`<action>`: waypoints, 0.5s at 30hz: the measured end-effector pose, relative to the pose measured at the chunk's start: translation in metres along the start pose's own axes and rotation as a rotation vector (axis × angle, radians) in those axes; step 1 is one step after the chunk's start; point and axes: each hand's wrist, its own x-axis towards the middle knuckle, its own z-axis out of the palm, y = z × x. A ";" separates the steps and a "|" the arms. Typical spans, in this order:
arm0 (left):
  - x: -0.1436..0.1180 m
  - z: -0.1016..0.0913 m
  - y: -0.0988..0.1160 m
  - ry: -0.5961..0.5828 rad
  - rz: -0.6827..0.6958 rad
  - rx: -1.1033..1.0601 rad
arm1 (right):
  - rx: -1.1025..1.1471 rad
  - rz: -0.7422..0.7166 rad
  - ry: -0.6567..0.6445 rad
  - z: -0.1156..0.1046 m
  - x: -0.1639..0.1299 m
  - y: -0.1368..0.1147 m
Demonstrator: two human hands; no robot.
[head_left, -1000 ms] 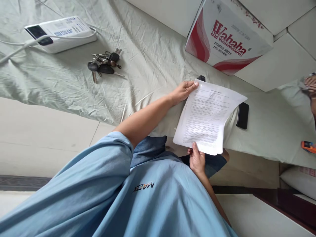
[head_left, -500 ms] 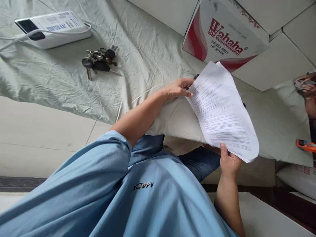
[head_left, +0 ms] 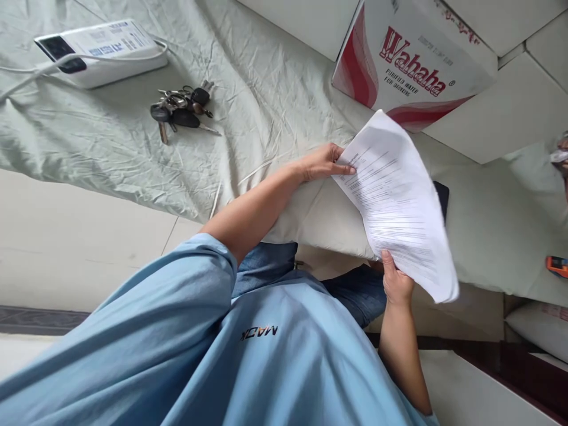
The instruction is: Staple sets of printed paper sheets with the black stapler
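Observation:
Several stacked sheets of printed paper (head_left: 394, 195) are held up over the near edge of the cloth-covered surface, bowed along their length. My left hand (head_left: 326, 163) pinches their left edge near the top, thumb on the printed side. At the bottom edge, my right hand (head_left: 396, 283) grips the sheets with its thumb on top; its other fingers are hidden behind the paper. A dark flat object (head_left: 442, 198) peeks out from behind the paper's right edge, mostly covered, so its kind cannot be told.
A bunch of keys (head_left: 184, 109) lies on the pale green cloth (head_left: 266, 71). Left of it sits a white power bank (head_left: 106, 53) with a cable. A Wahaha water carton (head_left: 412, 65) stands at the back. Far right are an orange-and-dark object (head_left: 557, 265) and part of another person's hand (head_left: 562, 155).
My right hand has moved slightly left with the bottom of the sheets, which now bend more. More of the dark object behind them shows. The view has shifted a little.

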 end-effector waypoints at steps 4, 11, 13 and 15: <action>-0.001 -0.004 0.004 -0.008 0.002 0.100 | 0.068 0.012 0.034 0.005 0.001 0.001; 0.002 -0.002 0.011 0.063 -0.054 0.530 | 0.202 0.215 0.021 0.012 0.004 -0.001; 0.000 0.000 0.014 0.081 -0.052 0.522 | 0.307 0.362 -0.042 0.016 0.000 -0.007; -0.001 0.001 0.016 0.093 -0.052 0.512 | 0.397 0.498 -0.127 0.018 -0.006 -0.013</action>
